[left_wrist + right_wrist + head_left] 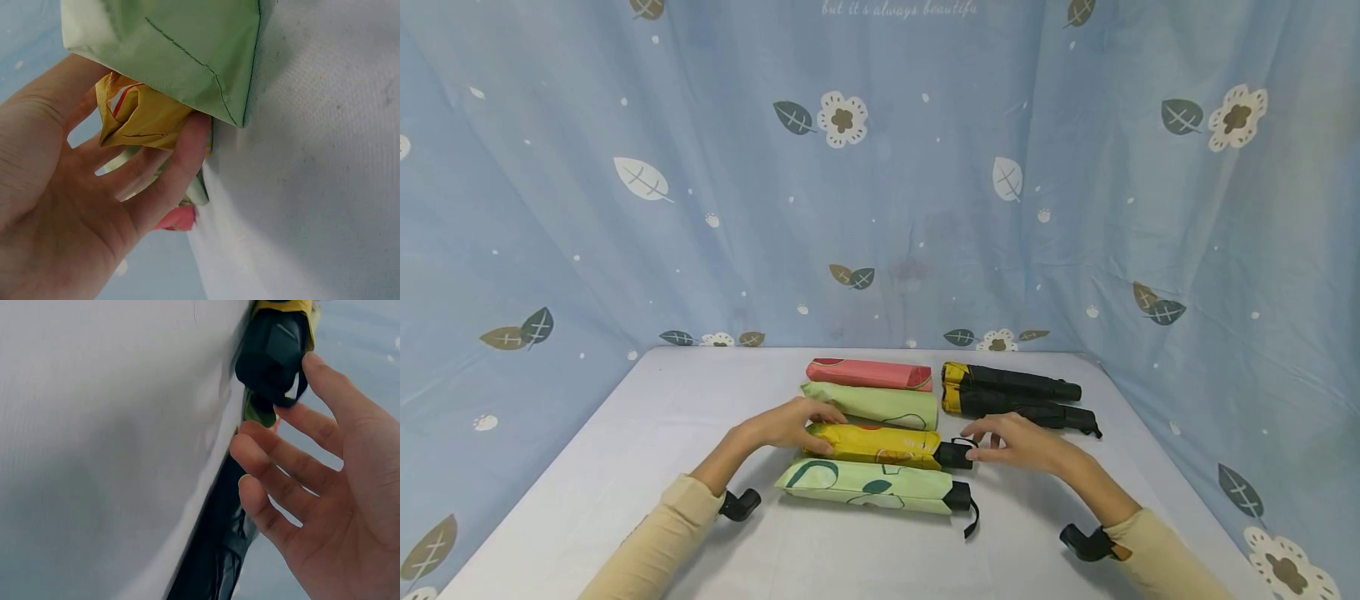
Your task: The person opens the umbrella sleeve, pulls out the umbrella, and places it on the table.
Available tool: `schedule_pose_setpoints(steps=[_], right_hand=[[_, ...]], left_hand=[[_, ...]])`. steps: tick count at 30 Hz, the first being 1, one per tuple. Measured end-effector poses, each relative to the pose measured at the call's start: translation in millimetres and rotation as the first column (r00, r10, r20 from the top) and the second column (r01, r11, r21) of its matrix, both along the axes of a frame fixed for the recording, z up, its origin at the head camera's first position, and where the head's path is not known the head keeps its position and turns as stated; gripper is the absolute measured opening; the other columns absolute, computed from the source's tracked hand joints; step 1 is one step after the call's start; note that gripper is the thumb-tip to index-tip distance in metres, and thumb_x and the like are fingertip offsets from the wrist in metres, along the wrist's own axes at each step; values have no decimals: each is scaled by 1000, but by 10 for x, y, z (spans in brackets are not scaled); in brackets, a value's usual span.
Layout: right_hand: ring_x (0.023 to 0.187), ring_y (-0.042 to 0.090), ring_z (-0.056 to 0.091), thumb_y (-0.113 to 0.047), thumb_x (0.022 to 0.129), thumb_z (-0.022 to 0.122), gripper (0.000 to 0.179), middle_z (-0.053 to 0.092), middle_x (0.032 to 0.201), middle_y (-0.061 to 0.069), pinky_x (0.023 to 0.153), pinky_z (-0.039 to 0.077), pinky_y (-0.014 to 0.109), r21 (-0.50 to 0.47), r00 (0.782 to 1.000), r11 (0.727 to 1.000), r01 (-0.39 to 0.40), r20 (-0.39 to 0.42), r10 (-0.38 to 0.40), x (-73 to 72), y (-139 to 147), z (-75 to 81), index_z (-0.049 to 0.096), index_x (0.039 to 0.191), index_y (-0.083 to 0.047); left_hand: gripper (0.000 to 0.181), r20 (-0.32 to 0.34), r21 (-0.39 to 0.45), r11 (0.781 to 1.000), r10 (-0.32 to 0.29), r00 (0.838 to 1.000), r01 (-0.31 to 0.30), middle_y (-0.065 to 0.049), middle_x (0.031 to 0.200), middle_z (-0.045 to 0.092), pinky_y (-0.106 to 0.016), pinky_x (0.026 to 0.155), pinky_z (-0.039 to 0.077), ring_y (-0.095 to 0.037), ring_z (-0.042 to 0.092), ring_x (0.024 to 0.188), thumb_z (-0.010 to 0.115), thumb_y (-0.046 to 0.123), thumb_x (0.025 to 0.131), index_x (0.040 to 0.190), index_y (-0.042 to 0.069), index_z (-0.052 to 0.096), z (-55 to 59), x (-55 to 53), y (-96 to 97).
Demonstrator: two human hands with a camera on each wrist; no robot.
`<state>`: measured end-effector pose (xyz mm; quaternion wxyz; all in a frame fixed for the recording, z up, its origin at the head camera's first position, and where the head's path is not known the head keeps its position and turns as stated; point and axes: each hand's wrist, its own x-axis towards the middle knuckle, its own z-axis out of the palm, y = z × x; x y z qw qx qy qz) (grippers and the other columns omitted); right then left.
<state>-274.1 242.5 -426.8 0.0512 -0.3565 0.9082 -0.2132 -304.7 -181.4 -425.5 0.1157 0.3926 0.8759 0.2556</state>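
A yellow folding umbrella [880, 445] with a black handle [953, 455] lies crosswise among other folded umbrellas. My left hand [793, 425] grips its left end, thumb on the near side and fingers on the far side. In the left wrist view the yellow cloth [150, 119] shows between the fingers, partly hidden by the light green umbrella [169, 50]. At the handle end, my right hand [1018, 442] has its fingers loosely bent. Its thumb and index fingertips are at the black handle [272, 356] and wrist strap; firm contact cannot be made out.
Nearest me lies a light green patterned umbrella [868, 487]. Behind the yellow one are a plain green umbrella [880, 404] and a red one [868, 373]. Two black umbrellas with yellow ends [1022, 382] lie at the back right. A blue curtain [880, 208] hangs behind the white table [700, 392].
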Motion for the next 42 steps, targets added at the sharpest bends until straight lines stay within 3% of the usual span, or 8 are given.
schedule_pose_setpoints(steps=[10, 25, 32, 35, 42], right_hand=[[75, 0, 58, -39, 90, 70, 44, 71, 115, 3, 66, 50, 20, 0, 998, 998, -64, 20, 64, 20, -119, -38, 68, 123, -11], [79, -3, 58, -43, 89, 70, 47, 71, 116, 4, 72, 51, 21, 19, 997, 997, -78, 2, 78, -10, -267, -55, 69, 122, -10], [106, 14, 66, -42, 87, 72, 47, 71, 117, 2, 88, 55, 35, 38, 996, 996, -76, -40, 77, -16, -321, -74, 69, 122, -10], [109, 17, 66, -42, 85, 74, 50, 71, 119, 3, 90, 55, 39, 44, 997, 997, -64, -44, 66, -30, -329, -80, 69, 123, -10], [88, 4, 62, -37, 85, 76, 42, 73, 109, -1, 72, 50, 22, 17, 996, 996, -87, -31, 88, -56, -334, -93, 71, 118, -12]], left_hand=[[47, 8, -11, 1000, 10, 1000, -10, 0, 123, 67, -35, 90, 49, -14, 59, 106, 73, 35, 88, 129, 15, 63, 11, 12, -3], [50, -45, -53, 999, 1, 999, -4, -1, 119, 68, -28, 85, 48, -8, 56, 98, 79, 30, 84, 127, 11, 64, 12, 12, 54], [50, -59, -66, 998, -17, 998, 14, -3, 121, 68, -30, 87, 49, -10, 56, 100, 79, 28, 84, 127, 10, 64, -2, 2, 63], [50, -66, -68, 997, -25, 998, 21, -3, 119, 68, -31, 84, 49, -10, 54, 97, 79, 27, 83, 127, 8, 64, 3, -11, 66], [49, -51, -93, 996, 2, 999, -7, 2, 118, 67, -26, 85, 47, -8, 52, 96, 79, 28, 83, 127, 12, 65, -2, -29, 75]])
